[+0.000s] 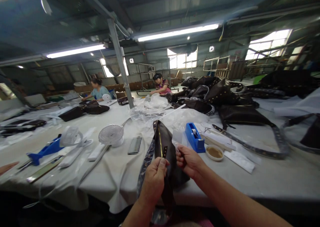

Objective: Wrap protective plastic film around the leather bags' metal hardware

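A dark brown handbag (165, 137) with a gold zipper (160, 142) and gold studs lies at the table's front edge in the head view. My left hand (155, 177) is closed on the bag beside the lower end of the zipper, thumb on top. To its right, my right hand (188, 158) is closed in a pinch over the bag's right side; what its fingers hold is too small to make out. A patterned strap (145, 165) runs down the bag's left side.
Right of the bag stand a blue tape dispenser (195, 138) and a small round dish (214, 152). A white fan (111, 134) and a phone-like slab (134, 145) lie left. Dark bags (220, 94) are piled behind; two people work across the table.
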{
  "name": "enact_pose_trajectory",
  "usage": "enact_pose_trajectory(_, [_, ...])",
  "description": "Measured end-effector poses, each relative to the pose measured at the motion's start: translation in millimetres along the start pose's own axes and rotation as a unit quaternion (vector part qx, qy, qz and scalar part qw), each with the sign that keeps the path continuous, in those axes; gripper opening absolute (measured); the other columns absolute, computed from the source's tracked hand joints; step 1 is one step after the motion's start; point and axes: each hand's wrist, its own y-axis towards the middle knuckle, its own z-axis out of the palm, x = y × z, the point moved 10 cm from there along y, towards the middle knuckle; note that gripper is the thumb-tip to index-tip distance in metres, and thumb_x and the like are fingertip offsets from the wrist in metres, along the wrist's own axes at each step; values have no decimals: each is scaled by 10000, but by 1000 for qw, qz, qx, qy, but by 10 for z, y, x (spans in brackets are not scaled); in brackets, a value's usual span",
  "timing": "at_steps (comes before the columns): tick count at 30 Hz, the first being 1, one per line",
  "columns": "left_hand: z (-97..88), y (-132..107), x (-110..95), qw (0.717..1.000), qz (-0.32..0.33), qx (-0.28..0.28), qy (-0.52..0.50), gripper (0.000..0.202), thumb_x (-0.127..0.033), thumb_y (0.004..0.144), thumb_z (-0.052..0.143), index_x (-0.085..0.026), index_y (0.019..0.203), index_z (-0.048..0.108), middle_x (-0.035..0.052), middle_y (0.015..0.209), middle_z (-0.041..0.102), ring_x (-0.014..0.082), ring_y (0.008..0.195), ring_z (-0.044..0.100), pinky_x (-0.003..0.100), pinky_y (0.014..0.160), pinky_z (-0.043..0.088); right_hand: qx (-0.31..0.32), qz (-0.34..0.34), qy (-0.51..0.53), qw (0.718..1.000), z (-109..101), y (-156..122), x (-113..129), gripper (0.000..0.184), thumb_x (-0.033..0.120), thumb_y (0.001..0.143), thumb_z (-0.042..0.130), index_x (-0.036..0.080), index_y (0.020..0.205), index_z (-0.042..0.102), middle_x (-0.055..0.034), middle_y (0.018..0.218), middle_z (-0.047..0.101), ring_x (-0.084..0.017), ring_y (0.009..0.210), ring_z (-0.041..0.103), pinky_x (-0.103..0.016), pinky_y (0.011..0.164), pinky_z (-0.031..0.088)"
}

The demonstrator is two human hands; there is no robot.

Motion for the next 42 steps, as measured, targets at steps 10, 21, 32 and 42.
enact_pose_trajectory(10, [79, -118, -208, 994, 30, -11, 104, 383, -479, 967, 433, -197, 795, 625, -49, 540, 399, 130, 501, 378, 251, 495, 302, -23, -111, -96, 989, 26, -93, 175, 480, 559, 636, 823, 163, 675, 554, 90, 521, 427, -18, 385, 253, -189, 364, 135])
enact_pose_trajectory(21, [-48, -151, -291, 980, 55, -55, 184, 359, -412, 975, 412, -206, 783, 634, 18, 663, 575, 183, 638, 521, 295, 624, 375, -22, -181, -180, 967, 79, -195, 285, 468, 562, 743, 765, 190, 617, 510, 86, 496, 343, -72, 463, 269, -242, 431, 173])
enact_pose_trajectory(32, [-2, -163, -340, 972, 82, -53, 212, 336, -353, 985, 407, -220, 770, 629, 63, 796, 644, 225, 796, 580, 323, 733, 402, -3, -202, -236, 951, 82, -223, 273, 455, 556, 811, 717, 187, 618, 534, 63, 523, 390, -88, 498, 313, -249, 469, 243])
enact_pose_trajectory(42, [12, -105, -323, 981, 79, -47, 172, 321, -332, 973, 448, -219, 741, 639, 56, 776, 643, 217, 766, 572, 318, 700, 401, 62, -145, -199, 967, 178, -271, 65, 469, 576, 764, 754, 163, 618, 587, 43, 514, 446, -83, 490, 332, -241, 468, 250])
